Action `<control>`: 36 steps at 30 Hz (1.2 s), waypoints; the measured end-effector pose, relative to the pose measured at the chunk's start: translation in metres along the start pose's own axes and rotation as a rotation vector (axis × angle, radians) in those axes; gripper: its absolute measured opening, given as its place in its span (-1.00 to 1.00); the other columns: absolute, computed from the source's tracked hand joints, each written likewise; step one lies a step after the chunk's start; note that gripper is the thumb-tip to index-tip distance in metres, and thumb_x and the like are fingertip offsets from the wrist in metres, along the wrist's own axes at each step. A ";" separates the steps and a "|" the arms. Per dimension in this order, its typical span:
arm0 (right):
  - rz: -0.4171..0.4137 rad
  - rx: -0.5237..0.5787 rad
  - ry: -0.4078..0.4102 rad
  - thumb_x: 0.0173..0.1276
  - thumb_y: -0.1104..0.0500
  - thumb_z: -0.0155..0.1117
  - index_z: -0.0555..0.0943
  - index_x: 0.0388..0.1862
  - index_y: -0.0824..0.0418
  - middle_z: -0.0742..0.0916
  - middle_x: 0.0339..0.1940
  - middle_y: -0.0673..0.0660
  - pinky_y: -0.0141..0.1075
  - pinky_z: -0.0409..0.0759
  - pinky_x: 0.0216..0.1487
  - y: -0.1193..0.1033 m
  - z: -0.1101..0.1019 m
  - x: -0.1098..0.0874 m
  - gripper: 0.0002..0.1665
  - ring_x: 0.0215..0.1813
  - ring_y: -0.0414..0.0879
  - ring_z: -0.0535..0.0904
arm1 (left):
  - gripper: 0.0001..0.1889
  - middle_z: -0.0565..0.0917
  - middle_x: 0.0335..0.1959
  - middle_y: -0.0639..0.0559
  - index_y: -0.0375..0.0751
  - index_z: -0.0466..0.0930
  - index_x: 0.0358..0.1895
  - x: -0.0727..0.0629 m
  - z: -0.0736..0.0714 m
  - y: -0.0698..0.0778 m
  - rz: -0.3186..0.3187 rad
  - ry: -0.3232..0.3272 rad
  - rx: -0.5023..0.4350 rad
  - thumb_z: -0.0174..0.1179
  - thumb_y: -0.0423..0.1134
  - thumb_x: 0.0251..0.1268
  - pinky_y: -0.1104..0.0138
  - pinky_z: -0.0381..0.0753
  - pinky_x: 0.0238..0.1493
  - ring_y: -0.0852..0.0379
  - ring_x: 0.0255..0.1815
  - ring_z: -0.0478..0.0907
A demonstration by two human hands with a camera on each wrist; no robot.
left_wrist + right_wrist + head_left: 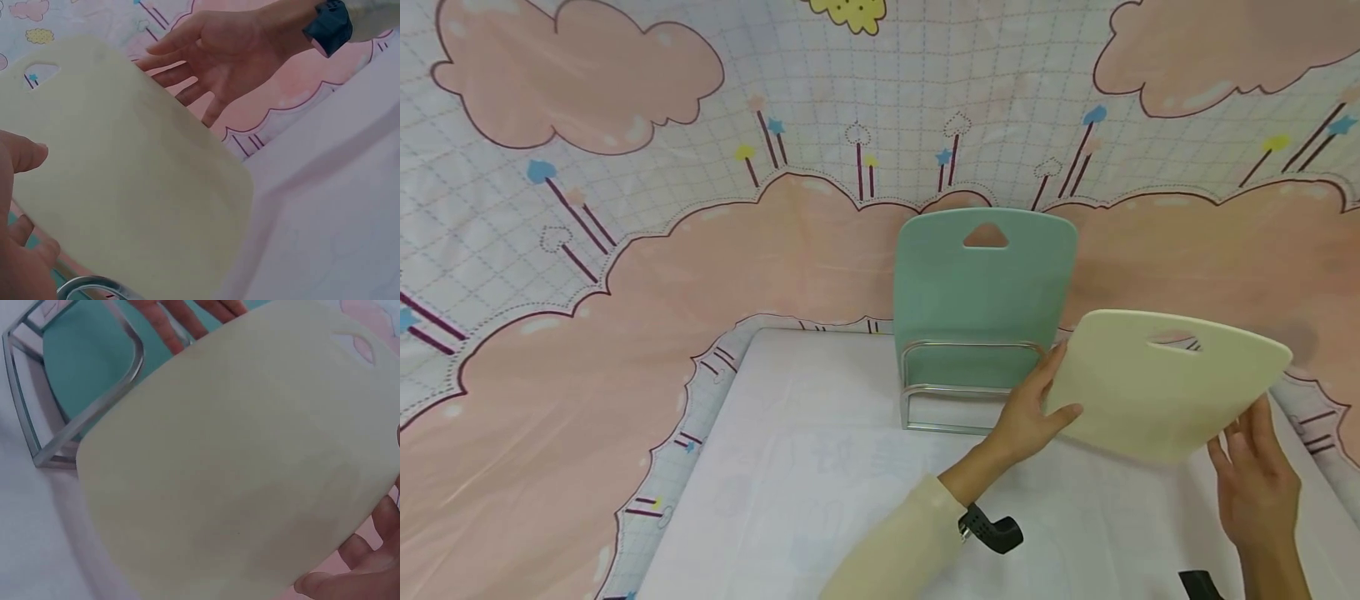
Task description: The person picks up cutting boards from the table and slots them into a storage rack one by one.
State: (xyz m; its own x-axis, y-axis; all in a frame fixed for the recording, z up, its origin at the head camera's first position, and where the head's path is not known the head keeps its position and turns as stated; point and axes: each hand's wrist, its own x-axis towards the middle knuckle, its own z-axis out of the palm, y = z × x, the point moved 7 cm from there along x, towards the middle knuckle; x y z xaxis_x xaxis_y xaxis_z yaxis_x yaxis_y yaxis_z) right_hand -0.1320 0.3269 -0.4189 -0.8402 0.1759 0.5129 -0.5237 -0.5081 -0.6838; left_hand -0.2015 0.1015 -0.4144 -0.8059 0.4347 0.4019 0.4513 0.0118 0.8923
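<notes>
A pale yellow cutting board [1150,392] with a handle slot near its top edge is tilted above the white tabletop. My left hand [1024,421] grips its left edge, thumb across the front face and fingers behind. At the opposite edge is my right hand [1258,479]. In the left wrist view, this right hand [228,53] has its fingers spread and fairly straight, fingertips right at the board's edge. Behind my left hand, a green cutting board [985,292] stands upright in a metal wire rack [955,389].
White covering [790,467] spreads over the table beneath the rack. A patterned cloth with pink clouds [580,75] hangs behind and drapes around the sides. Black straps with camera mounts [992,532] sit at the wrists.
</notes>
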 end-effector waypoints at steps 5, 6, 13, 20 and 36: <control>-0.029 0.085 -0.048 0.48 0.53 -0.36 -0.15 0.51 0.38 -0.03 0.56 0.23 -0.12 -0.65 0.27 0.003 0.005 0.005 -0.35 0.53 0.11 -0.21 | -0.14 0.02 0.52 -0.02 -0.10 -0.07 0.54 0.002 -0.006 0.001 0.012 0.022 0.000 0.22 -0.47 0.26 0.38 0.15 0.33 0.14 0.49 -0.07; -0.030 0.096 -0.056 0.48 0.53 -0.36 -0.15 0.51 0.38 -0.04 0.56 0.24 -0.13 -0.65 0.27 0.003 0.006 0.005 -0.35 0.53 0.11 -0.21 | -0.14 0.02 0.52 -0.05 -0.09 -0.07 0.54 0.002 -0.006 0.001 0.014 0.025 -0.003 0.22 -0.47 0.26 0.38 0.15 0.34 0.14 0.50 -0.07; -0.058 0.096 -0.098 0.47 0.55 -0.37 -0.17 0.49 0.42 -0.05 0.56 0.24 -0.11 -0.59 0.29 0.007 0.010 0.008 -0.35 0.54 0.10 -0.15 | -0.17 0.01 0.52 -0.04 -0.17 -0.06 0.53 0.001 -0.012 0.002 0.049 0.035 -0.025 0.20 -0.48 0.27 0.37 0.13 0.35 0.15 0.50 -0.06; -0.056 0.114 -0.132 0.46 0.55 -0.36 -0.19 0.48 0.43 -0.07 0.56 0.24 -0.10 -0.62 0.29 0.011 0.016 0.009 -0.35 0.54 0.10 -0.19 | -0.18 0.03 0.52 -0.01 -0.12 -0.06 0.54 -0.002 -0.018 -0.003 0.049 0.056 0.021 0.19 -0.43 0.29 0.35 0.18 0.34 0.15 0.49 -0.03; -0.022 0.025 -0.125 0.46 0.57 -0.34 -0.14 0.49 0.42 -0.05 0.56 0.19 -0.06 -0.43 0.34 0.019 0.027 0.013 -0.35 0.54 0.10 -0.17 | -0.16 0.06 0.52 0.04 -0.09 -0.04 0.54 -0.005 -0.032 0.000 0.041 0.095 0.045 0.20 -0.45 0.25 0.28 0.09 0.40 0.14 0.50 -0.04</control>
State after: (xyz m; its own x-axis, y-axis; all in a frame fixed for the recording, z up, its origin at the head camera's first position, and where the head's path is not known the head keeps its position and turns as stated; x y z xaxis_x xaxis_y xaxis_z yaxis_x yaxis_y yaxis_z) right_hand -0.1486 0.2973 -0.4115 -0.8037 0.0813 0.5894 -0.5368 -0.5265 -0.6593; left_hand -0.2099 0.0702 -0.4093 -0.8181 0.3485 0.4574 0.4997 0.0374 0.8654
